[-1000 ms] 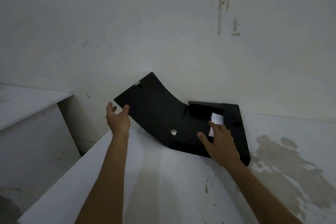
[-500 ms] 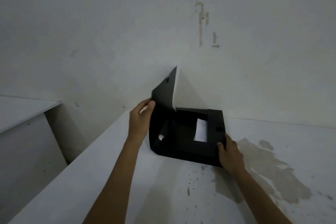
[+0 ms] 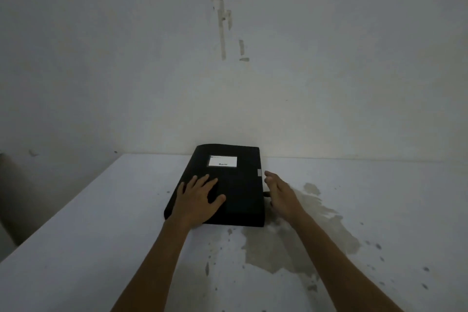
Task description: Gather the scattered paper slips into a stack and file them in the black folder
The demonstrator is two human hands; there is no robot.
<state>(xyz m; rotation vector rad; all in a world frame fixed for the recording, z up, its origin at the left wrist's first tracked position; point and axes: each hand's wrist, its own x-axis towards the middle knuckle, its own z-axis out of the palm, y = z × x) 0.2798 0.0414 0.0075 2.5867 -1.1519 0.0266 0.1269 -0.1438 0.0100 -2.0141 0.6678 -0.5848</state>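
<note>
Head view is showing the black folder (image 3: 228, 185) lying closed and flat on the white tabletop (image 3: 101, 235), its far edge sitting close to the wall (image 3: 228, 71) behind. A white label (image 3: 222, 161) is showing on the cover near that far edge, and a small grey tab (image 3: 259, 172) is sticking out at the folder's right edge. Left hand (image 3: 198, 197) is resting palm down on the near left part of the cover, fingers spread and flat, gripping nothing. Right hand (image 3: 279, 194) is lying just beside the folder's right edge, turned on its side with the fingers loosely extended toward the wall; the thumb seems to be touching or nearly touching that edge, though I cannot tell whether it is actually pressing on it, and the hand is holding nothing. Both forearms are reaching in from the near bottom of the picture, so the folder is sitting between and slightly ahead of the two hands. Paper slips are not showing anywhere outside the closed cover. A large greyish stain (image 3: 304, 235) with scattered dark specks is spreading over the tabletop under and beside the right forearm.
</note>
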